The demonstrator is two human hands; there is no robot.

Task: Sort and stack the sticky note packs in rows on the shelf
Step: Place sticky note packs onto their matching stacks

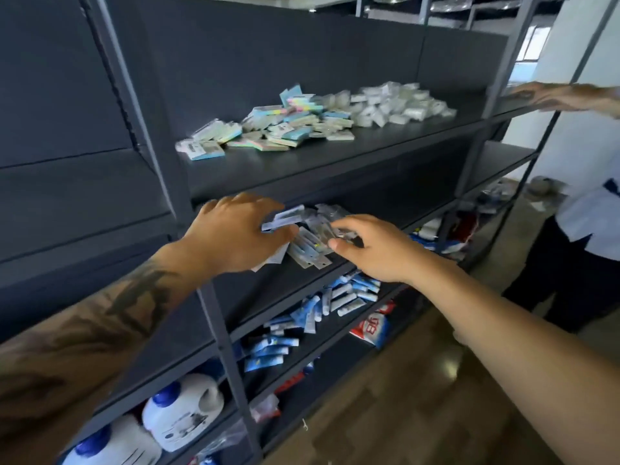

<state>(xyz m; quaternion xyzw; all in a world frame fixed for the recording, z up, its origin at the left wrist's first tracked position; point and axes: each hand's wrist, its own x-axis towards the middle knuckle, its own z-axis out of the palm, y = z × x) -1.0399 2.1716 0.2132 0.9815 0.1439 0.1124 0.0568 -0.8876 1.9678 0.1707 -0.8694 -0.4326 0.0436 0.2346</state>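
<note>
A loose heap of pastel sticky note packs (pixel 275 125) lies on the upper dark shelf (pixel 302 169), with a heap of white packs (pixel 396 102) to its right. One shelf lower, my left hand (pixel 231 233) grips a few clear-wrapped packs (pixel 280 218) at the front edge. My right hand (pixel 372 246) pinches another clear pack out of the small pile (pixel 312 253) lying between both hands.
Another person (pixel 583 223) stands at the right, one hand on the upper shelf's end. Blue and white tubes (pixel 339 300) fill the shelf below, a red bag (pixel 370 327) beside them. White bottles with blue caps (pixel 181 411) stand on the bottom shelf. A grey upright (pixel 218 330) crosses near my left wrist.
</note>
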